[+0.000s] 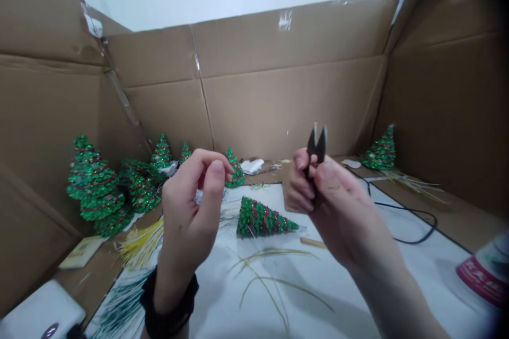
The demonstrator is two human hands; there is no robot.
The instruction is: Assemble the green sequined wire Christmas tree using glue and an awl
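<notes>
My right hand (330, 190) is wrapped round a pair of dark thread snips (317, 143), whose two blades point up and stand apart. My left hand (194, 212) is raised, with its fingers curled toward the thumb. Whether something thin is between those fingers I cannot make out. Between and below both hands, a small green beaded Christmas tree (264, 218) with red trim lies on its side on the white work surface (222, 296). Its tip points right. Thin yellowish strands (278, 280) are scattered in front of it.
Several finished trees (95, 185) stand at the left and back, another tree (380, 149) at the right. Yellow strands (141, 243) and dark green strands (119, 302) lie left. A black cable (421, 238) and a labelled bottle (485, 270) are right. Cardboard walls (294, 95) surround the table.
</notes>
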